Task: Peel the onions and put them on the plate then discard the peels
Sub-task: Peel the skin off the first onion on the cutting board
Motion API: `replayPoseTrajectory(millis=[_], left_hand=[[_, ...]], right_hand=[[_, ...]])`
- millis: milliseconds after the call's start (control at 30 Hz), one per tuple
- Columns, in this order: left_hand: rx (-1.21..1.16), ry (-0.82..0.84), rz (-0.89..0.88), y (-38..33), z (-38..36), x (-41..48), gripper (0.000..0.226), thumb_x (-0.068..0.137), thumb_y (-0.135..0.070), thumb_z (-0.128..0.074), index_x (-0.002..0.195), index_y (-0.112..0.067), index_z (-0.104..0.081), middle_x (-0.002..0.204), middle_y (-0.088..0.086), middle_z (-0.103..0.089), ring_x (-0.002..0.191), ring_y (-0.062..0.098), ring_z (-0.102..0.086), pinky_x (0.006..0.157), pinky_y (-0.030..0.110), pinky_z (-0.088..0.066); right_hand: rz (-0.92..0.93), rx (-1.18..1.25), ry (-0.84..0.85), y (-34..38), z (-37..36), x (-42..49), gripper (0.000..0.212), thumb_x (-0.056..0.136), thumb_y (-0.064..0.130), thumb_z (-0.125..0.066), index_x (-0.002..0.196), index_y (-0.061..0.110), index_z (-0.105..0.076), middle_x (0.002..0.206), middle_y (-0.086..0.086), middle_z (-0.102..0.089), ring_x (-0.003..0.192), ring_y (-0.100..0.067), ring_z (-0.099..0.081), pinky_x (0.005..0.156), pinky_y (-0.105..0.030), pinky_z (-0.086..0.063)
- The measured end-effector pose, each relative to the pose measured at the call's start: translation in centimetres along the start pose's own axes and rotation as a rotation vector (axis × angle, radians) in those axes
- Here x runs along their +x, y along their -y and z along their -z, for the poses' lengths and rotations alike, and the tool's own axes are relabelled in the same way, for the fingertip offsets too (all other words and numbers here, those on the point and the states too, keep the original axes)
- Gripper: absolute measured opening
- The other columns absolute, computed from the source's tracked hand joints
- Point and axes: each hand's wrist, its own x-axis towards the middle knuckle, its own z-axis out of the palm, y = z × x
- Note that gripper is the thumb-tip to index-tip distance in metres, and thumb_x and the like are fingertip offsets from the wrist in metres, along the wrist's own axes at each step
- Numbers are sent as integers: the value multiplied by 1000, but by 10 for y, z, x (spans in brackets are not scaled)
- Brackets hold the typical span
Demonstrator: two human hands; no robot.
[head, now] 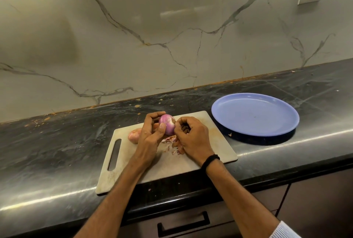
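Cannot see the right end of the pale pink unpeeled onion point(134, 136) behind the left hand point(150, 133). Cannot tell whether the curled fingers point(185, 122) of the right hand point(193, 136) pinch skin on the glossy purple round onion point(167, 124)

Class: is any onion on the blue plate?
No: the plate is bare; the purple onion is held, the unpeeled onion lies on the board.

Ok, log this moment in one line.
left hand: holds onion | right hand: pinches onion end | peels: on board | plate: no onions
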Motion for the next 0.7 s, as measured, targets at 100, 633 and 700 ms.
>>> replayPoseTrajectory(millis=[100,633,700], left_hand=[[-42,-9,21,-1,-1,0,24,103,-11,-48,125,-19,-55,116,2,-66,105,24,-69,84,36,-59],[212,-41,-180,0,-2,0,71,82,1,-78,138,-21,-40,130,5,-57,114,14,-65,92,27,-56],[243,-33,-201,3,-2,0,74,81,1,-80,138,-24,-39,130,3,-57,116,14,-64,94,30,-56]], right_hand=[[-58,22,35,1,1,0,6,86,14,-68,88,15,-63,83,5,-59,73,-6,-54,67,-9,-47],[-127,300,122,3,4,1,43,97,55,-40,115,25,-66,98,8,-69,90,-9,-65,79,-31,-57],[-142,335,132,0,4,2,51,94,63,-39,114,25,-67,98,6,-70,92,-11,-66,81,-35,-57]])
